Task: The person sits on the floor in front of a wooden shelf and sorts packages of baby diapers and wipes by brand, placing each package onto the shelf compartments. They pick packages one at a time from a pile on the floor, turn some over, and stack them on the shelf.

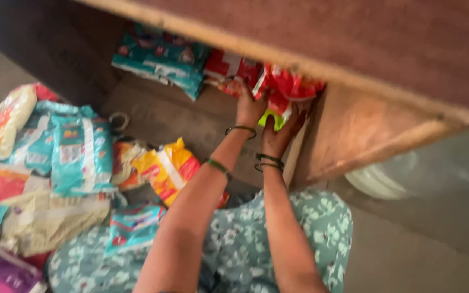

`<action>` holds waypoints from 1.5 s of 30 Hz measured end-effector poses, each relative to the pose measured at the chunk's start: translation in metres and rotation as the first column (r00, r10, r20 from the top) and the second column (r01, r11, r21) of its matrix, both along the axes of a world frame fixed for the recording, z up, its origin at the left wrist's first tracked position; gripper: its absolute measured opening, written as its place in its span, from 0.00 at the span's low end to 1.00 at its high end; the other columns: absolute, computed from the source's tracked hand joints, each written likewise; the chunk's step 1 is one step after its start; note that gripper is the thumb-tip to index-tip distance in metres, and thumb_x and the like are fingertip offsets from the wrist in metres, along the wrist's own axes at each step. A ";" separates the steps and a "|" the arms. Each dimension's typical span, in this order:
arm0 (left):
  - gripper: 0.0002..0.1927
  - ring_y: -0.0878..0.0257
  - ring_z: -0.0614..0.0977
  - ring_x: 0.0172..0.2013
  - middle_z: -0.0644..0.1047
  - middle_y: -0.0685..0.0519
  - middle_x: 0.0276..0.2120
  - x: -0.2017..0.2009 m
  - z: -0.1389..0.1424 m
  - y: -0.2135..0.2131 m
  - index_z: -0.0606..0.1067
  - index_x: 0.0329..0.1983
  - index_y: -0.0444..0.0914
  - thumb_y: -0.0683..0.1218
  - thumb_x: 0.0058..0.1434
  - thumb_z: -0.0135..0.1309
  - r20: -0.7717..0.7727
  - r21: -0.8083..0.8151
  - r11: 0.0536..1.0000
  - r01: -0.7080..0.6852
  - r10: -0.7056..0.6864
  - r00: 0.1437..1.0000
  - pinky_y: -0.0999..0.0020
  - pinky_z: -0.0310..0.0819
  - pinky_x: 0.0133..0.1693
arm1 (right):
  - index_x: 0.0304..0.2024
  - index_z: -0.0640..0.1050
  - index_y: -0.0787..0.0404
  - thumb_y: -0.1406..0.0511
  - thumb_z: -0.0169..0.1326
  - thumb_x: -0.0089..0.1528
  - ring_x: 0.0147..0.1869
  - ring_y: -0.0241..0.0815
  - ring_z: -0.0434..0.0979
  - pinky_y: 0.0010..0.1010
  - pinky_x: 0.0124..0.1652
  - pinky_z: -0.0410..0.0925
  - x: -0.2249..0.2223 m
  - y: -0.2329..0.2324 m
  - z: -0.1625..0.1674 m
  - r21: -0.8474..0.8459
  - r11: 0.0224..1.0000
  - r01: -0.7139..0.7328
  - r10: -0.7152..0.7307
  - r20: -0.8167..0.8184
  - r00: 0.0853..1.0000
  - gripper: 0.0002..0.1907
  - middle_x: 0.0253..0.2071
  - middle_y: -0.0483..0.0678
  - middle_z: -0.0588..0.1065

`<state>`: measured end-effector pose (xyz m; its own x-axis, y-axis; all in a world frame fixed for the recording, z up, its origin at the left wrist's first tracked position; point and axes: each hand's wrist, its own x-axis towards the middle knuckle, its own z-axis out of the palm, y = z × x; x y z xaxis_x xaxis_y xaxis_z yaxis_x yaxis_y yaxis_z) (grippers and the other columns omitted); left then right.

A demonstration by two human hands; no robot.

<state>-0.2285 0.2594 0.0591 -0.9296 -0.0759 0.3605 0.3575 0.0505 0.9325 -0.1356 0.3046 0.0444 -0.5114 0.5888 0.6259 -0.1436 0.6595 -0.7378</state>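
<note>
Floral lap [278, 233], both hands [251, 106] [279, 133] gripping red packets [289, 87] under shelf [310, 38]

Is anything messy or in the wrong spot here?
Yes. Many packets lie tumbled in a loose heap on the floor, some tilted and overlapping. Both hands, left and right, press on red packets in the wooden shelf, which sit crooked.

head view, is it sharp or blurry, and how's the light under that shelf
Head view: soft motion blur throughout, so package print is unreadable; the red packets and both hands, left hand and right hand, sit in dim shadow under the wooden shelf; the teal packs at left are brighter, evenly lit.
</note>
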 end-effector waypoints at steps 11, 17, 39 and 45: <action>0.20 0.58 0.75 0.42 0.73 0.45 0.45 0.168 -0.074 -0.229 0.68 0.59 0.33 0.37 0.62 0.52 0.446 0.313 0.849 -0.426 0.265 0.855 0.64 0.72 0.44 | 0.56 0.76 0.57 0.67 0.56 0.64 0.57 0.49 0.80 0.36 0.53 0.74 0.067 -0.092 -0.011 -0.303 0.798 -0.520 0.602 0.377 0.704 0.17 0.53 0.52 0.78; 0.19 0.58 0.79 0.39 0.78 0.46 0.43 0.193 -0.092 -0.240 0.69 0.51 0.27 0.40 0.58 0.56 0.551 0.283 0.793 -0.540 0.326 0.768 0.62 0.77 0.42 | 0.52 0.75 0.64 0.59 0.67 0.55 0.50 0.56 0.79 0.39 0.50 0.71 0.102 -0.130 -0.035 0.032 0.745 -0.667 0.540 0.559 0.630 0.27 0.46 0.59 0.78; 0.15 0.68 0.80 0.39 0.81 0.54 0.42 0.202 -0.099 -0.240 0.76 0.54 0.34 0.48 0.69 0.56 0.495 0.525 0.763 -0.378 0.087 0.865 0.74 0.73 0.40 | 0.57 0.74 0.63 0.62 0.66 0.60 0.47 0.36 0.79 0.32 0.48 0.74 0.081 -0.082 -0.003 -0.731 0.425 -0.534 0.838 0.095 0.537 0.25 0.47 0.46 0.79; 0.16 0.68 0.78 0.35 0.81 0.54 0.41 0.209 -0.107 -0.241 0.75 0.56 0.40 0.49 0.68 0.52 0.643 0.522 0.721 -0.456 0.019 0.766 0.75 0.68 0.32 | 0.49 0.76 0.64 0.58 0.68 0.62 0.45 0.36 0.76 0.31 0.47 0.71 -0.024 -0.016 0.076 -0.144 0.873 -0.467 0.487 0.188 0.853 0.21 0.45 0.45 0.78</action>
